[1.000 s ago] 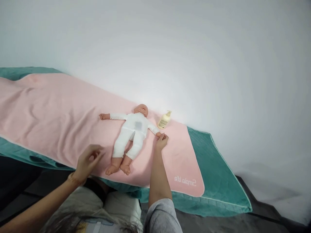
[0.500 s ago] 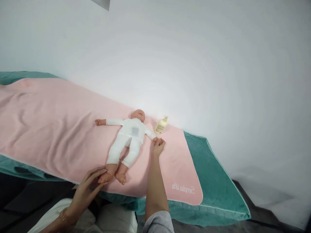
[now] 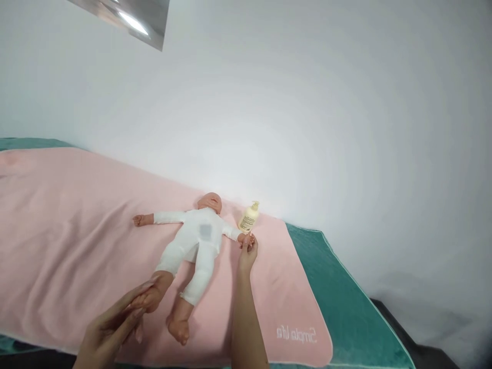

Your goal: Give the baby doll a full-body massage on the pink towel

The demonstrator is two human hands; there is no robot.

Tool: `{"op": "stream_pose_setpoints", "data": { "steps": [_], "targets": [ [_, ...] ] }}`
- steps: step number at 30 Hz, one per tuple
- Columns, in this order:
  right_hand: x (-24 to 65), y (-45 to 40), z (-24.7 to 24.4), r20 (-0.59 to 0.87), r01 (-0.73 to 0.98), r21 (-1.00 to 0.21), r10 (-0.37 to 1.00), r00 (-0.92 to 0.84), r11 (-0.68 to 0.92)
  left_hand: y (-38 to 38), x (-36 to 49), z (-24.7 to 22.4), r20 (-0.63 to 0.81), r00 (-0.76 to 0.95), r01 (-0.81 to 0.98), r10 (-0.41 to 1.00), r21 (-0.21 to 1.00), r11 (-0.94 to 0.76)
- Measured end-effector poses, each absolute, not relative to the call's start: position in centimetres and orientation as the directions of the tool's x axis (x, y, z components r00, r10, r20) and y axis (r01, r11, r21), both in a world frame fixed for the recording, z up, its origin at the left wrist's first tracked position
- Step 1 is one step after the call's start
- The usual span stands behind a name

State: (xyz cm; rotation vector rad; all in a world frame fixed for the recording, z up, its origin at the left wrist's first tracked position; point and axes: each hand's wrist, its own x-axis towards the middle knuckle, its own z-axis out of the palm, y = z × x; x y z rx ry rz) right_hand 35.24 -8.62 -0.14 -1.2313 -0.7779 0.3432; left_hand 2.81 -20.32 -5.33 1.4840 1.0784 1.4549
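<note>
A baby doll [image 3: 205,230] with a white cloth body lies on its back on a pink blanket [image 3: 269,287], arms spread out. My left hand [image 3: 111,323] grips the doll's foot on the left, thumb below and fingers above. The doll's other foot [image 3: 179,328] rests free on the blanket. Between the fingertips of my right hand [image 3: 248,253] is the doll's small hand [image 3: 246,239] on the right side. Just behind it stands a pale yellow pump bottle [image 3: 248,218] with printed text.
Under the pink blanket is a green quilted cover [image 3: 326,277], showing at the right and far left. A white wall [image 3: 307,128] rises directly behind the surface. A shiny panel [image 3: 142,25] hangs at the upper left.
The view has tilted up, so things sit lower. My left hand has closed round the doll's foot and the legs are spread wider. My right hand still pinches the doll's hand.
</note>
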Motion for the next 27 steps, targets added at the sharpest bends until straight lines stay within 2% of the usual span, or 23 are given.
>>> {"op": "stream_pose_setpoints", "data": {
  "steps": [2,7,9,12,14,17,22,24,27],
  "targets": [
    [34.7,-8.4,0.8,0.373,0.185,-0.920,0.621,0.690,0.347,-18.8,2.7,-3.3,0.322,-0.012,-0.028,0.947,0.946,-0.322],
    [31.8,-7.5,3.3,0.465,0.269,-0.884,0.673,0.575,0.381,-14.8,3.9,0.6,0.319,0.030,-0.028,0.947,0.948,-0.318],
    [30.5,-7.3,3.7,0.538,0.360,-0.840,0.707,0.458,0.406,-13.0,4.7,1.2,0.315,0.011,-0.040,0.949,0.948,-0.315],
    [29.1,-7.0,3.3,0.623,0.504,-0.720,0.765,0.166,0.477,-10.4,6.0,1.8,0.299,-0.005,-0.068,0.954,0.952,-0.299],
    [28.7,-6.9,2.7,0.619,0.544,-0.661,0.786,0.004,0.517,-8.8,6.8,2.1,0.276,0.007,-0.080,0.961,0.958,-0.275],
    [28.5,-6.8,1.9,0.591,0.567,-0.635,0.803,-0.082,0.525,-7.2,7.8,2.8,0.257,0.026,-0.096,0.966,0.963,-0.253],
    [28.7,-6.9,1.2,0.606,0.545,-0.658,0.795,-0.026,0.520,-6.7,8.3,3.3,0.275,0.026,-0.078,0.961,0.959,-0.272],
    [29.0,-6.9,1.1,0.622,0.517,-0.696,0.778,0.087,0.498,-7.4,8.0,3.2,0.304,0.021,-0.032,0.953,0.952,-0.303],
    [30.1,-6.9,1.2,0.563,0.432,-0.809,0.737,0.373,0.399,-9.2,7.0,2.3,0.401,0.011,0.112,0.916,0.910,-0.400]
  ]
}}
